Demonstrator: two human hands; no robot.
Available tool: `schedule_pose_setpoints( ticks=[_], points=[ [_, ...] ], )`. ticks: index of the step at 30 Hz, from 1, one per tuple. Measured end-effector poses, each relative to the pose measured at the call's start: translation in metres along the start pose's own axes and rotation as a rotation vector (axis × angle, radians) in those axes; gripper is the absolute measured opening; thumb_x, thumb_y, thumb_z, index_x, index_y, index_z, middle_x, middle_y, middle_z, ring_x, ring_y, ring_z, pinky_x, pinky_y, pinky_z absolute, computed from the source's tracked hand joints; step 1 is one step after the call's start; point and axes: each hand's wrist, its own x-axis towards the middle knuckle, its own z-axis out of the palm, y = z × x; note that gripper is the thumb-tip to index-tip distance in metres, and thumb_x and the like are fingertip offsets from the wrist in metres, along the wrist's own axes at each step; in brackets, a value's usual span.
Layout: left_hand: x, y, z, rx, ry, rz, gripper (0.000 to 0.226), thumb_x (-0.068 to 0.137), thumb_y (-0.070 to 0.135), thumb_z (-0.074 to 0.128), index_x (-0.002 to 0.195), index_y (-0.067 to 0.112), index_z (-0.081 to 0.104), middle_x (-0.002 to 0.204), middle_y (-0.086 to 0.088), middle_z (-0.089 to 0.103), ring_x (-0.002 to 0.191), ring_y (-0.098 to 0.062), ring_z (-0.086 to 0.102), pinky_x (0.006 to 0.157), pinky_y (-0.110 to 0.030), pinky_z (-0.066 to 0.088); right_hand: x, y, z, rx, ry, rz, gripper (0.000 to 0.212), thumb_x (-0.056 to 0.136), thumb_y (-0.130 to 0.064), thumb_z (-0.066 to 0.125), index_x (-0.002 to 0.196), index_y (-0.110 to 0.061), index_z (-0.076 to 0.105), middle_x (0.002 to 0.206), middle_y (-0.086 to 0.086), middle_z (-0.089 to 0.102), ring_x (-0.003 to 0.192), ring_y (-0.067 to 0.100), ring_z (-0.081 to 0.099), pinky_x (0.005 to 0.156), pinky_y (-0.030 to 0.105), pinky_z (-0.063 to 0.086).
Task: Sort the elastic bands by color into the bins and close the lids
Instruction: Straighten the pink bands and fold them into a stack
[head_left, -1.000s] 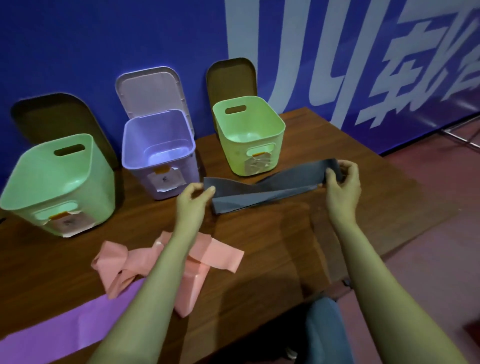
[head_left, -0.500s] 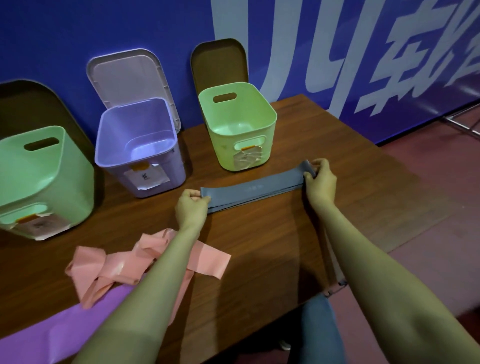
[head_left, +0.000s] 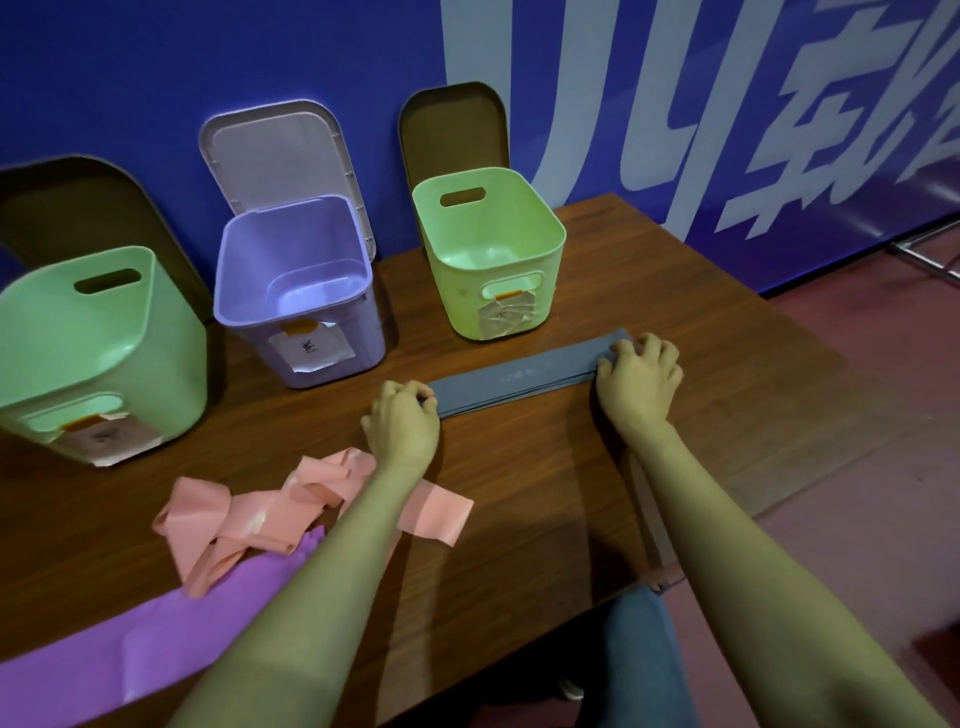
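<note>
**A:** where's the grey elastic band (head_left: 519, 382) sitting?

**B:** lying folded flat on the wooden table (head_left: 519, 493), running between the two grips: left hand (head_left: 402, 423) curling onto one end, right hand (head_left: 639, 374) onto the other. I'm guessing it's handling light, floppy, stretchy, so ends work. Blue lettered wall (head_left: 156, 78) standing beyond both hands.

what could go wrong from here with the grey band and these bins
1. The folded grey band is held only at its ends by the left hand and right hand; releasing either may let it spring open.
2. No bin is grey: left green bin, purple bin, right green bin. Their labels are unreadable here, so it could be misplaced.
3. The left forearm lies over the pink band, which overlaps the purple band; pulling back may drag both.
</note>
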Motion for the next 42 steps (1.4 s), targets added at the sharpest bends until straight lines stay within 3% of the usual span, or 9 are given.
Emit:
schedule_pose_setpoints(
  ticks=[6, 14, 18, 24, 29, 32, 35, 38, 42],
  points=[
    [-0.052, -0.019, -0.055, 0.045, -0.044, 0.175, 0.033, 0.089, 0.028, 0.055, 0.122, 0.022, 0.055, 0.129, -0.004, 0.051, 0.119, -0.028, 0.046, 0.098, -0.040, 0.034, -0.100, -0.053, -0.017, 0.203, 0.055, -0.429, 0.025, 0.087, -0.016, 0.056, 0.111, -0.010, 0.062, 0.121, 0.011, 0.055, 0.124, 0.029, 0.041, 0.102, 0.044, 0.030],
    [-0.127, -0.116, -0.103, -0.049, 0.086, 0.160, 0.025, 0.081, 0.012, 0.063, 0.106, 0.016, 0.064, 0.114, -0.006, 0.059, 0.106, -0.030, 0.054, 0.091, -0.041, 0.044, -0.219, -0.111, 0.012, 0.392, -0.142, -0.742, 0.029, 0.081, -0.024, 0.045, 0.100, -0.012, 0.063, 0.102, 0.008, 0.059, 0.102, 0.019, 0.043, 0.088, 0.033, 0.035],
    [-0.132, -0.149, -0.105, -0.055, 0.114, 0.113, 0.025, 0.080, 0.011, 0.063, 0.105, 0.014, 0.065, 0.111, -0.006, 0.059, 0.105, -0.029, 0.053, 0.092, -0.037, 0.042, -0.227, -0.135, 0.021, 0.388, -0.248, -0.713, 0.028, 0.084, -0.017, 0.053, 0.110, -0.009, 0.060, 0.112, 0.012, 0.056, 0.108, 0.028, 0.048, 0.094, 0.040, 0.041],
    [-0.111, -0.159, -0.106, -0.048, 0.130, 0.063, 0.034, 0.085, 0.015, 0.059, 0.118, 0.016, 0.060, 0.122, -0.005, 0.055, 0.116, -0.026, 0.046, 0.099, -0.035, 0.037, -0.213, -0.171, 0.040, 0.289, -0.287, -0.636, 0.044, 0.089, -0.021, 0.055, 0.132, -0.014, 0.046, 0.132, 0.012, 0.047, 0.123, 0.029, 0.040, 0.102, 0.038, 0.034],
    [-0.094, -0.158, -0.101, 0.088, -0.053, 0.124, 0.027, 0.092, 0.030, 0.051, 0.116, 0.025, 0.062, 0.124, 0.005, 0.055, 0.117, -0.020, 0.045, 0.099, -0.034, 0.030, -0.191, -0.186, 0.047, 0.135, -0.345, -0.719, 0.019, 0.092, -0.025, 0.053, 0.102, -0.015, 0.064, 0.109, 0.007, 0.060, 0.106, 0.027, 0.050, 0.086, 0.037, 0.040],
    [-0.091, -0.160, -0.102, 0.118, -0.088, 0.127, 0.026, 0.094, 0.035, 0.047, 0.112, 0.024, 0.064, 0.122, 0.005, 0.056, 0.115, -0.019, 0.046, 0.096, -0.035, 0.030, -0.182, -0.192, 0.024, 0.522, -0.452, -0.587, 0.009, 0.089, -0.016, 0.057, 0.083, -0.023, 0.060, 0.086, -0.003, 0.064, 0.083, 0.013, 0.058, 0.074, 0.024, 0.044],
    [-0.084, -0.160, -0.111, 0.116, -0.219, 0.119, 0.030, 0.095, 0.039, 0.042, 0.113, 0.026, 0.063, 0.125, 0.005, 0.053, 0.119, -0.019, 0.044, 0.096, -0.038, 0.030, -0.176, -0.194, -0.006, 0.784, -0.514, -0.533, 0.020, 0.087, -0.006, 0.057, 0.088, -0.025, 0.062, 0.080, -0.015, 0.063, 0.071, -0.006, 0.056, 0.065, 0.006, 0.040],
    [-0.081, -0.151, -0.122, 0.020, -0.150, 0.132, 0.031, 0.089, 0.043, 0.054, 0.112, 0.024, 0.060, 0.123, 0.006, 0.050, 0.117, -0.017, 0.044, 0.095, -0.037, 0.033, -0.181, -0.198, -0.022, 0.870, -0.588, -0.523, 0.019, 0.087, -0.002, 0.057, 0.089, -0.021, 0.061, 0.073, -0.010, 0.061, 0.055, -0.005, 0.054, 0.053, 0.010, 0.043],
    [-0.082, -0.128, -0.137, -0.396, -0.109, 0.259, 0.055, 0.076, 0.036, 0.073, 0.123, 0.023, 0.049, 0.132, 0.009, 0.043, 0.121, -0.006, 0.042, 0.102, -0.027, 0.036, -0.175, -0.203, -0.038, 0.922, -0.688, -0.475, 0.015, 0.083, -0.005, 0.059, 0.078, -0.019, 0.058, 0.060, -0.002, 0.055, 0.050, 0.013, 0.047, 0.050, 0.027, 0.040]
  ],
)
